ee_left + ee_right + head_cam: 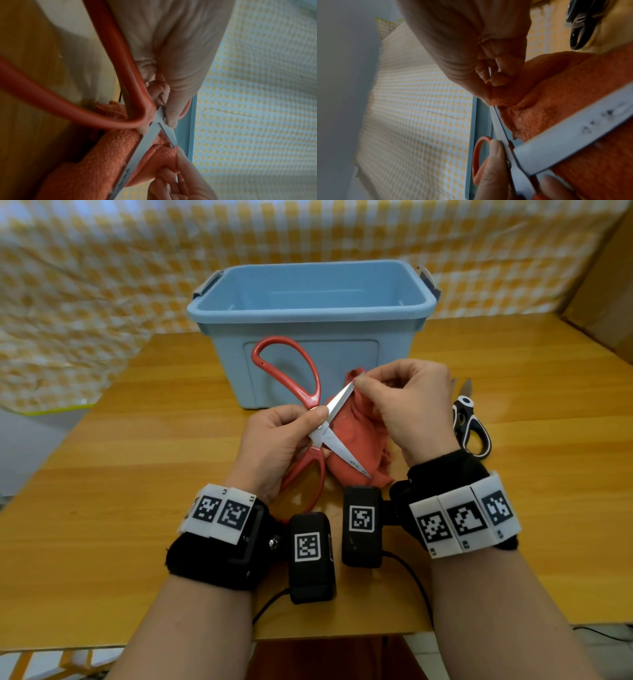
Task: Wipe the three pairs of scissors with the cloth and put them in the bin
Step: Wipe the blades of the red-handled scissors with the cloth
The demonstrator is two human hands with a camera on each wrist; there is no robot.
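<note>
Red-handled scissors [339, 447] are held spread wide in front of the blue bin [308, 309]. My left hand [320, 429] grips them at the pivot, thumb on top. My right hand [364, 386] pinches an orange-red cloth [359, 436] around the tip of the upper blade. The rest of the cloth hangs behind the lower blade. In the right wrist view the right hand [489, 92] squeezes the cloth [556, 94] onto the thin blade edge. A black-and-white pair of scissors [469, 426] lies on the table to the right. No third pair is in view.
The wooden table [137, 474] carries the bin at its far middle. A yellow checked sheet [102, 268] hangs behind it. A cardboard box [609, 285] stands at the far right. What I see of the bin's inside holds nothing.
</note>
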